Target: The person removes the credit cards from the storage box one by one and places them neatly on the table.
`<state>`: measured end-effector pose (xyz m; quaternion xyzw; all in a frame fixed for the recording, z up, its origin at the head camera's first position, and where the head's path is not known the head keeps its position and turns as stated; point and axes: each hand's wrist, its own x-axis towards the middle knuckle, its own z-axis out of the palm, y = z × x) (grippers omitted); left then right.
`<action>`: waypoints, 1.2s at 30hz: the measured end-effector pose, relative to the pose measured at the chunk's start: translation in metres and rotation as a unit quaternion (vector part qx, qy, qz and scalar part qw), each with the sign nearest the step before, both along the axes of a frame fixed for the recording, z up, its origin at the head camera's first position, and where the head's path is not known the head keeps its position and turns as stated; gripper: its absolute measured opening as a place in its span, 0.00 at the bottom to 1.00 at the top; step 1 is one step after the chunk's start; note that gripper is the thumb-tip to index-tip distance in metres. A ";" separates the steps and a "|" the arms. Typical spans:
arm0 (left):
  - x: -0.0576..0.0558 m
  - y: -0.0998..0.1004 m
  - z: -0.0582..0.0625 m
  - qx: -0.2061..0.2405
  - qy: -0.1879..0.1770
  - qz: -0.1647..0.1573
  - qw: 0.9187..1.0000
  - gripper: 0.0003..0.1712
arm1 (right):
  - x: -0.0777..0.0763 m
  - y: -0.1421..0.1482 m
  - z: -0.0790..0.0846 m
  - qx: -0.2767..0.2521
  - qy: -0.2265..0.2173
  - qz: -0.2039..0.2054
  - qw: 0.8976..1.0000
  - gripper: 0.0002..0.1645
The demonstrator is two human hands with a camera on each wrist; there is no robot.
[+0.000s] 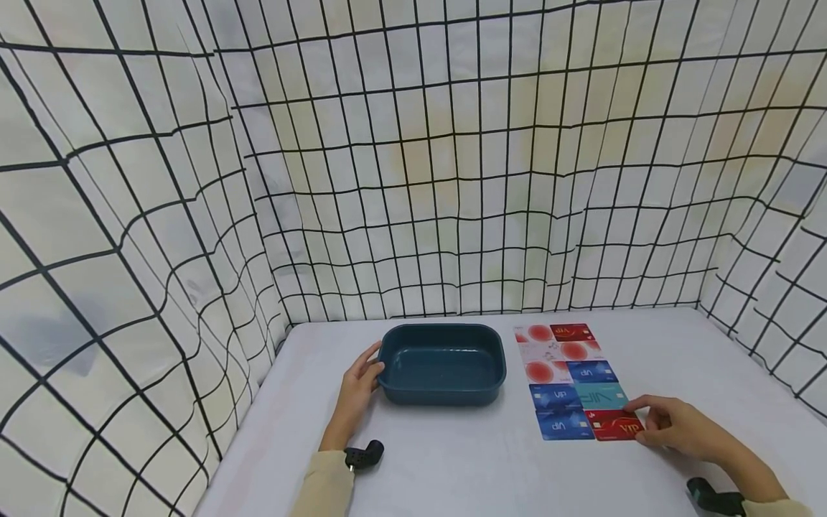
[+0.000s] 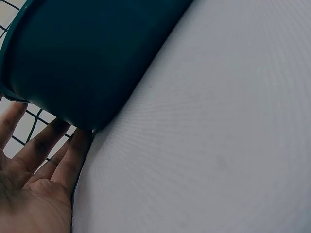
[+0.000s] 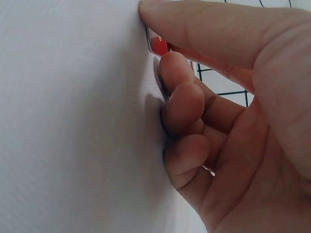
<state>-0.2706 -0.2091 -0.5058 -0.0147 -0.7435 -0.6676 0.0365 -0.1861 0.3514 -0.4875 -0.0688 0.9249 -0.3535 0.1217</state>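
A dark teal rectangular tray (image 1: 441,397) stands on the white-covered table. At its left end my left hand (image 1: 357,391) touches the outer wall and rim, its fingers fairly straight in the left wrist view, where the tray (image 2: 73,63) fills the upper left. Right of the tray lie VIP cards in two columns. My right hand (image 1: 690,431) pinches the right edge of the red VIP card (image 1: 610,425) in the nearest row, index finger and thumb at its corners. Only a small part of the red card (image 3: 159,46) shows in the right wrist view; the other fingers are curled by the tabletop.
Two blue VIP cards (image 1: 557,397) lie left of a teal VIP card (image 1: 601,396) and the red one. Farther back are another blue card (image 1: 591,371), several pink-and-red patterned cards (image 1: 539,332) and a second red card (image 1: 572,332). White walls with black netting (image 1: 452,179) enclose the table.
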 end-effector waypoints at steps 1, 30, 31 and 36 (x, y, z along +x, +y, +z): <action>0.000 0.000 0.000 -0.001 0.000 0.000 1.000 0.28 | 0.000 0.000 0.000 0.000 0.000 0.000 1.000 0.33; -0.007 -0.006 -0.001 -0.014 -0.006 0.012 1.000 0.28 | -0.008 -0.014 -0.002 -0.012 0.039 -0.054 0.998 0.26; -0.007 -0.007 -0.001 -0.016 -0.007 0.014 1.000 0.28 | -0.009 -0.015 0.000 -0.008 0.050 -0.059 0.997 0.25; -0.009 -0.011 0.005 -0.033 0.000 0.016 0.999 0.28 | -0.016 -0.017 0.016 0.030 0.127 -0.072 0.989 0.25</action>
